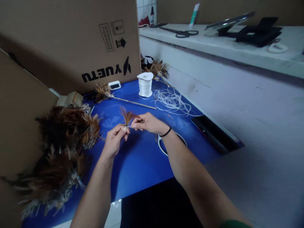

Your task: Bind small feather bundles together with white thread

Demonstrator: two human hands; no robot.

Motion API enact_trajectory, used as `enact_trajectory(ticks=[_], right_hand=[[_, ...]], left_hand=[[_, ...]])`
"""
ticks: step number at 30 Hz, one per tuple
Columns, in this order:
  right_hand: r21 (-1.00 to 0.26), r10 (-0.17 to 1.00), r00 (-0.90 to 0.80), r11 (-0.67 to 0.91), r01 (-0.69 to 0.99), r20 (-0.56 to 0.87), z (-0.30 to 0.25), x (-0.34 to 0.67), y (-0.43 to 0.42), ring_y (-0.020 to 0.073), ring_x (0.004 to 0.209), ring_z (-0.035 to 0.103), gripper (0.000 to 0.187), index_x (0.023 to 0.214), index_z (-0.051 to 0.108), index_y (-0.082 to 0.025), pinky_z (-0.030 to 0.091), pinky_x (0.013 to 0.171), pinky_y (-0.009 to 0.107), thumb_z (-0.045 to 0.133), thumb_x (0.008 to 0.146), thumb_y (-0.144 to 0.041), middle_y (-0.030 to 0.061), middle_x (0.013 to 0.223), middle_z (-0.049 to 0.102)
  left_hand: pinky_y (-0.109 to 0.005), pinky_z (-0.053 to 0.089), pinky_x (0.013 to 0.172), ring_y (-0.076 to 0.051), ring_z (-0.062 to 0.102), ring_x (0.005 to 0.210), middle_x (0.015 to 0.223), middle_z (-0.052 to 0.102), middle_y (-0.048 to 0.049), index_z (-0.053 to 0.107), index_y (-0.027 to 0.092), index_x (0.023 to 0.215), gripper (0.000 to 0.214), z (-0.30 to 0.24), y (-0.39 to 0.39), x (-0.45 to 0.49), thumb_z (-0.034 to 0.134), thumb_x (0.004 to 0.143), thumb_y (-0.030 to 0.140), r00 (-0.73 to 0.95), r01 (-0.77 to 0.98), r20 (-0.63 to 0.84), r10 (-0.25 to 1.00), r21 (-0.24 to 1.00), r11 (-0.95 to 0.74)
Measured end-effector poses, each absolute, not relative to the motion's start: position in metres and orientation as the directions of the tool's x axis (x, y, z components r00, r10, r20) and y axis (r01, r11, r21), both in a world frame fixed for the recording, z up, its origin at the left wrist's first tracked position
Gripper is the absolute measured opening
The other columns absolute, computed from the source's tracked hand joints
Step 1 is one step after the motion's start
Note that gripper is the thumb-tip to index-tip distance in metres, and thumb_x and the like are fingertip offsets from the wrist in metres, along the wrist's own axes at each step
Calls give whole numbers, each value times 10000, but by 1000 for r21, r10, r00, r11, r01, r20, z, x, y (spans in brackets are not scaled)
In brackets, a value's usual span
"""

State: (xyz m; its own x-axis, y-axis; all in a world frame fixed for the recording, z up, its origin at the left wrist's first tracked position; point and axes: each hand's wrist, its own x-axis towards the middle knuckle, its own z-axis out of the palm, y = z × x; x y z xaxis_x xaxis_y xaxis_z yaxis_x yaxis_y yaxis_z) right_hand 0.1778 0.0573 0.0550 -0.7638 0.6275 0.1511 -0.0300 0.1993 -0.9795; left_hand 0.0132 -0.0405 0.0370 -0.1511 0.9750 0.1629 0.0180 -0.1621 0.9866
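Both my hands meet over the blue table top (140,161) and pinch a small tuft of brown feathers (126,116) at its base. My left hand (115,139) is closed, its fingertips gripping the quill ends from below. My right hand (147,123) is closed too, pinching the same tuft from the right; a black band circles that wrist. The feathers fan upward above the fingertips. A large heap of brown and black feathers (64,142) lies to the left of my left hand.
A white spool of cord (145,84) stands at the back, loose white cord (172,101) beside it. A thin stick with a feather tuft (123,98) lies across the table. White-handled scissors (163,147) sit under my right forearm. A black phone (213,133) lies right. A cardboard box (71,41) stands behind.
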Motion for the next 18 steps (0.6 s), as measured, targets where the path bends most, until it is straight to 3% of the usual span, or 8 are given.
enact_trajectory(ticks=[3,11,18], right_hand=[[-973,644,-749,232,-1,155,56,175,53,58,501,444,152,763,655,-135,364,502,191,634,757,-286,-36,594,572],[-960,656,-720,275,-53,228,52,169,49,85,635,535,102,758,651,-133,430,644,225,615,760,-229,-12,677,613],[-980,764,-621,198,-27,172,46,162,47,69,533,506,120,737,630,-138,424,524,203,637,737,-258,-21,645,596]], left_hand=[[-233,384,572,-106,470,555,610,519,1,658,177,699,193,36,-38,12,584,814,314,-210,167,212,954,970,-178],[-248,382,637,-139,518,633,633,558,-12,616,186,627,247,40,-41,14,524,849,245,-208,559,382,900,802,-211],[-263,403,712,-163,563,727,735,626,-42,629,192,707,195,38,-41,18,497,851,197,-180,748,498,848,630,-211]])
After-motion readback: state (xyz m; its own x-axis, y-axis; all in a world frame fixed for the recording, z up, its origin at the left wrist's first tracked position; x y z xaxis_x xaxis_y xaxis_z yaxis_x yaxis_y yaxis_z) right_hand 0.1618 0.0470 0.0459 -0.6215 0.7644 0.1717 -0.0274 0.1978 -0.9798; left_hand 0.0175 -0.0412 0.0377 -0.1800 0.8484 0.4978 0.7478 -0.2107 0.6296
